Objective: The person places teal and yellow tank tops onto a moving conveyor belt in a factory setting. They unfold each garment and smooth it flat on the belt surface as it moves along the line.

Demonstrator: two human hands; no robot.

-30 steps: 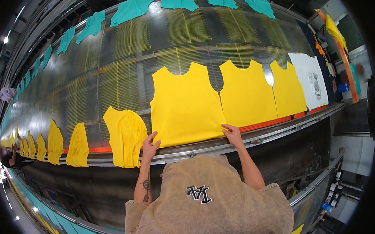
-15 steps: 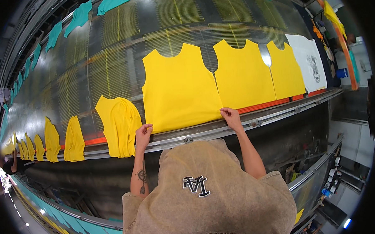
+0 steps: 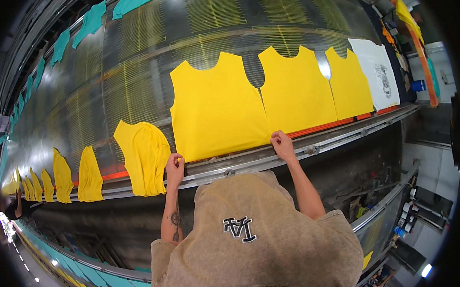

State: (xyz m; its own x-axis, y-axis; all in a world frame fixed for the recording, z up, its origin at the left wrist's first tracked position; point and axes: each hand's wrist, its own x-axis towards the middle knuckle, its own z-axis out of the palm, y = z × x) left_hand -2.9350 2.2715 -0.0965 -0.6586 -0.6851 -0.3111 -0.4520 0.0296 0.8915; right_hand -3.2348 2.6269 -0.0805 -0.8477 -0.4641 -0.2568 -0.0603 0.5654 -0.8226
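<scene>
In front of me a yellow shirt panel point(image 3: 215, 105) lies spread on the long dark table point(image 3: 152, 77), its neck cut-out away from me. My left hand point(image 3: 175, 165) pinches the near left corner of its hem at the table's edge. The near right corner is pinched between the fingers of my right hand point(image 3: 282, 143). Small creases run from that right corner. To the left, just beyond my left hand, a rumpled yellow panel point(image 3: 144, 155) lies loosely folded. A flat yellow panel point(image 3: 294, 92) adjoins on the right.
Another yellow panel point(image 3: 348, 84) and a white printed panel point(image 3: 375, 75) lie farther right. A metal rail point(image 3: 337, 140) with bolts runs along the near edge. Several bunched yellow pieces point(image 3: 90, 175) continue leftward, where another person point(image 3: 13, 207) stands. Teal pieces point(image 3: 90, 24) line the far side.
The hem between my hands is drawn slightly more taut, with creases now at the right corner. Both hands still hold the corners. The whole view has shifted a little.
</scene>
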